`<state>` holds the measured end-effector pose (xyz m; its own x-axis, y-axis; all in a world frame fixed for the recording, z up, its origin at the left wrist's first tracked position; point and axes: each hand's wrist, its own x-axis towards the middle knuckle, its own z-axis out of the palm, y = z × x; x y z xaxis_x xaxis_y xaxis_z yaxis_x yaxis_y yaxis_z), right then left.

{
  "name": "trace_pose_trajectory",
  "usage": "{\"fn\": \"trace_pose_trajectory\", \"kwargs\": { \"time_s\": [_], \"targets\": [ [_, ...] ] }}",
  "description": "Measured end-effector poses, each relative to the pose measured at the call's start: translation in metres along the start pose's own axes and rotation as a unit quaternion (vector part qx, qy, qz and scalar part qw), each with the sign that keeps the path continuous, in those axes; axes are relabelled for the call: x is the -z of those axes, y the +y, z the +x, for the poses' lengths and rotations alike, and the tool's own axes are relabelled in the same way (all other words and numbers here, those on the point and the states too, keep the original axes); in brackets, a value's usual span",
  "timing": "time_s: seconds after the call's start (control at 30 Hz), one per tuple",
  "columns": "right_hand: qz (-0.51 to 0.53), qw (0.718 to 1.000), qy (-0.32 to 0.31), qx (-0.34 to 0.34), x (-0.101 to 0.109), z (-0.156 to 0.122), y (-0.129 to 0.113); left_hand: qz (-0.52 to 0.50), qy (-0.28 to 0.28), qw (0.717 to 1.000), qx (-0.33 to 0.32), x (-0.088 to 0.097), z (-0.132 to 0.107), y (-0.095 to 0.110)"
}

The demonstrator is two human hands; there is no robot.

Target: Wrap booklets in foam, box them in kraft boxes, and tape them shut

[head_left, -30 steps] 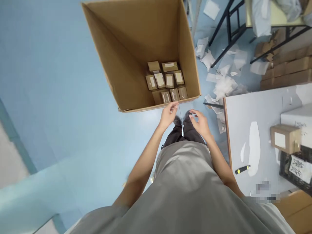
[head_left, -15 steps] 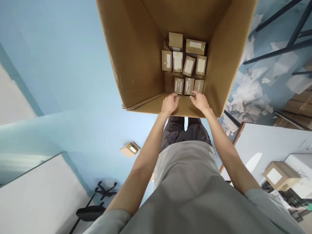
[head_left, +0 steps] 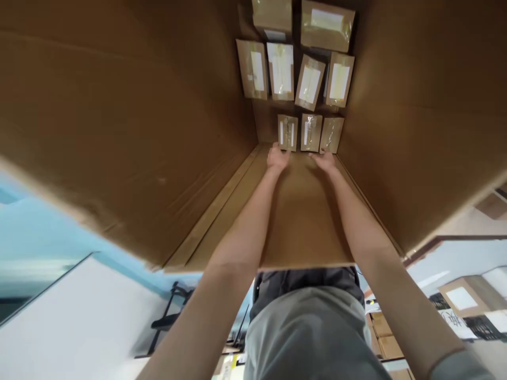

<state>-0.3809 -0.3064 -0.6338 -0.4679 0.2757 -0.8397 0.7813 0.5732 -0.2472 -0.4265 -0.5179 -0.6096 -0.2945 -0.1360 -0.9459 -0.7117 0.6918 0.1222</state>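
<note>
Carton [head_left: 304,221], boxes [head_left: 310,132] beyond each grip [head_left: 278,159] [head_left: 325,161]

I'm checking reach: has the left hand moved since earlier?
Yes: the left hand has moved from the near rim of the large carton down inside, close to small boxes.

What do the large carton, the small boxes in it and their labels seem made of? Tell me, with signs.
Large carton: apparently matte cardboard; brown, creased walls.
Small boxes: likely cardboard too, plain brown, with shiny see-through strips, probably plastic tape.
Labels: probably paper, flat and white; some look glossy, perhaps taped over.
</note>
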Motion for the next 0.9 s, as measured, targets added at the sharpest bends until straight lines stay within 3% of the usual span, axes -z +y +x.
{"fn": "trace_pose_trajectory", "kwargs": {
  "time_s": [0.1, 0.2, 0.3, 0.4, 0.5, 0.6, 0.9],
  "targets": [
    [-0.018, 0.999, -0.003, -0.043, -0.046, 0.061, 0.02, -0.011, 0.029, 0.999, -0.008, -0.044, 0.072, -0.01],
    [-0.027, 0.999, 0.016, -0.035, -0.09, 0.115, 0.036, -0.017, 0.04, 0.999, 0.0, -0.091, 0.134, -0.024],
    [-0.037, 0.997, 0.043, -0.058, -0.13, 0.154, 0.05, -0.016, 0.065, 0.998, 0.007, -0.131, 0.183, -0.039],
    [-0.063, 0.989, 0.08, -0.108, -0.168, 0.176, 0.058, -0.004, 0.11, 0.994, 0.021, -0.159, 0.217, -0.053],
    [-0.09, 0.981, 0.122, -0.118, -0.201, 0.185, 0.06, 0.017, 0.134, 0.99, 0.035, -0.171, 0.236, -0.06],
    [-0.119, 0.972, 0.17, -0.114, -0.217, 0.187, 0.058, 0.065, 0.15, 0.986, 0.031, -0.175, 0.244, -0.058],
    [-0.115, 0.963, 0.183, -0.16, -0.192, 0.181, 0.037, 0.09, 0.146, 0.984, 0.043, -0.161, 0.245, -0.046]
  ]
}}
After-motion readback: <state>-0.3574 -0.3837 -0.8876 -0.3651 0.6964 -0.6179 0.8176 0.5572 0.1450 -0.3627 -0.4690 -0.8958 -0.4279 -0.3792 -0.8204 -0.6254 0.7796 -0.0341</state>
